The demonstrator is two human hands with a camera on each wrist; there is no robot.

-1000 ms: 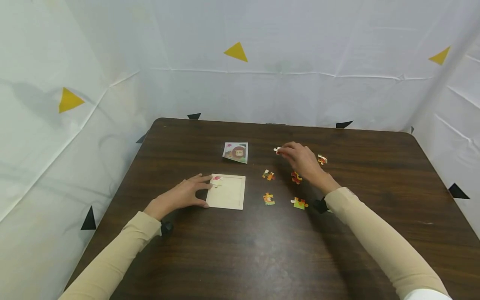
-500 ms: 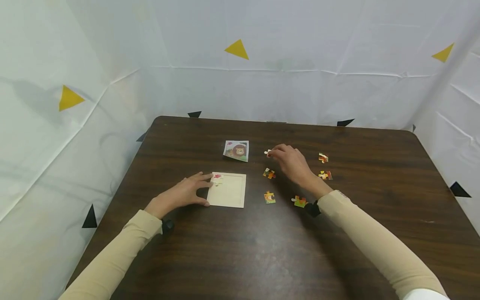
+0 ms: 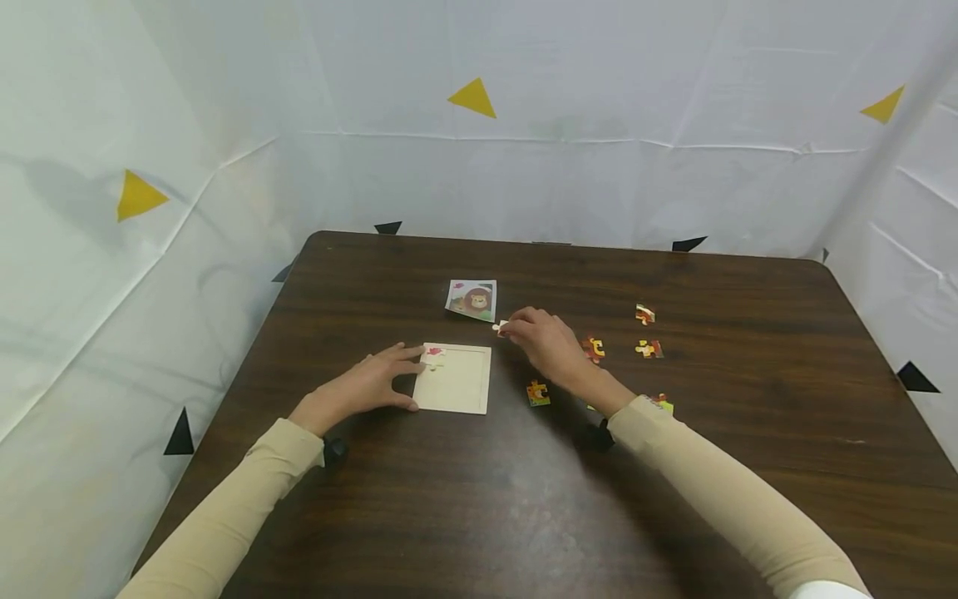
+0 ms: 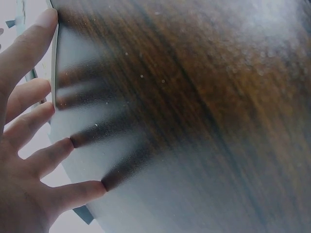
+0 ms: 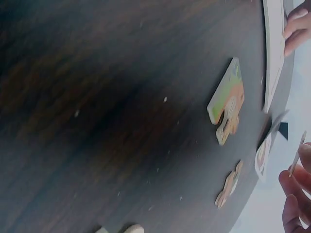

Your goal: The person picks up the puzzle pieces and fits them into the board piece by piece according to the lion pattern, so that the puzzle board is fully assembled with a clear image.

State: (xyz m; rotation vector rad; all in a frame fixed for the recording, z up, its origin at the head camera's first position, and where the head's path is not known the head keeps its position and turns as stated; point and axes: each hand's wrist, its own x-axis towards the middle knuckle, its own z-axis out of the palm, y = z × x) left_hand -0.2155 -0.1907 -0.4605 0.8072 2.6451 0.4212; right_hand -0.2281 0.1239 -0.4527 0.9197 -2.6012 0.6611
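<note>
Between thumb and fingertips my right hand (image 3: 550,348) pinches a jigsaw puzzle piece (image 3: 500,329), just right of the picture card's lower corner. The right wrist view shows that piece (image 5: 297,155) edge-on as a thin strip. With fingers spread, my left hand (image 3: 361,388) rests at the left side of a pale square puzzle tray (image 3: 461,389); its thumb (image 4: 36,43) lies along the tray's edge. One piece with a pink mark (image 3: 434,355) sits in the tray's upper left corner, partly under the left fingertips.
Behind the tray lies a lion picture card (image 3: 474,300) with a curled lower edge. Loose puzzle pieces are spread to the right, among them an orange one (image 3: 537,393), a red and yellow one (image 3: 593,349) and one farther back (image 3: 644,314). The right forearm covers some.
My right hand has carried its puzzle piece left and nearer, toward the tray and card. The left hand stays in place at the tray.
</note>
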